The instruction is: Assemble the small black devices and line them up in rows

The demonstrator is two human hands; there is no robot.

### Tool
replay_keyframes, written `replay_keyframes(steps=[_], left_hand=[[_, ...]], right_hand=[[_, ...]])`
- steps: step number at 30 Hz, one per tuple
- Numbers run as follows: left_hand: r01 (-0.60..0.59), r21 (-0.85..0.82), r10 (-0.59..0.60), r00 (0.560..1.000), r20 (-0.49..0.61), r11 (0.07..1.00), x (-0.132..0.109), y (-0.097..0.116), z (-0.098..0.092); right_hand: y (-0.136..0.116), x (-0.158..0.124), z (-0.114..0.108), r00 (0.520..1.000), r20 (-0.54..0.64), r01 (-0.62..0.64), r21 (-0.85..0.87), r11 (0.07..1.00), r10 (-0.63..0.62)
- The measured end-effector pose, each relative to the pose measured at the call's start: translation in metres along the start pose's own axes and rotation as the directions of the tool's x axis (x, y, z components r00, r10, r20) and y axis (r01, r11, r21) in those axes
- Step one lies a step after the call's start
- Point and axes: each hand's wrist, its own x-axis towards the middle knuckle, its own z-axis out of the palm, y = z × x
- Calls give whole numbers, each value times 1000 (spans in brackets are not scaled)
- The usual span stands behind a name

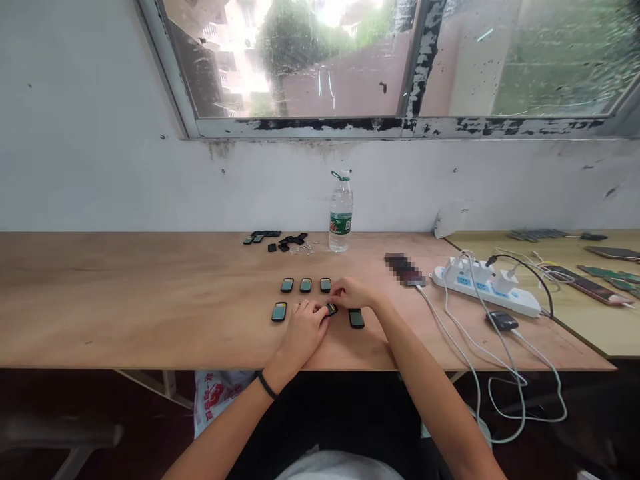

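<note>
My left hand [305, 327] is closed on a small black device with a screen [332, 309], its fingertips at the device's left side. Above it, my right hand [352, 293] has its fingers pinched together near the device's top edge; what they hold, if anything, is too small to make out. Around my hands lie several similar black devices with greyish-green screens. Three form a row: a left one [287, 285], a middle one [305, 285] and a right one [325, 285]. Another device [279, 311] is left of my left hand, and one [357, 318] lies below my right hand.
Toward the wall are black pieces [294, 240], small white bits [302, 248] and a water bottle [341, 220]. On the right, a blurred-out phone [405, 269], a white power strip [485, 290], a black gadget [502, 321] and loose cables cover the wooden table [125, 300].
</note>
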Motion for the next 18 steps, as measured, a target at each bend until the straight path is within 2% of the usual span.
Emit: replay_keyframes(steps=[4, 9, 15, 18], left_hand=[[4, -9, -4, 1000, 6, 1000, 0, 1, 0], [10, -8, -10, 1000, 10, 1000, -1, 2, 0], [29, -10, -29, 1000, 10, 1000, 0, 2, -3], [41, -35, -41, 999, -1, 999, 0, 3, -5]], right_hand=[[-1, -1, -3, 998, 16, 57, -29, 998, -56], [4, -1, -3, 997, 74, 17, -42, 999, -14], [7, 0, 2, 996, 90, 11, 24, 1000, -13], [2, 2, 5, 997, 71, 18, -2, 1000, -18]])
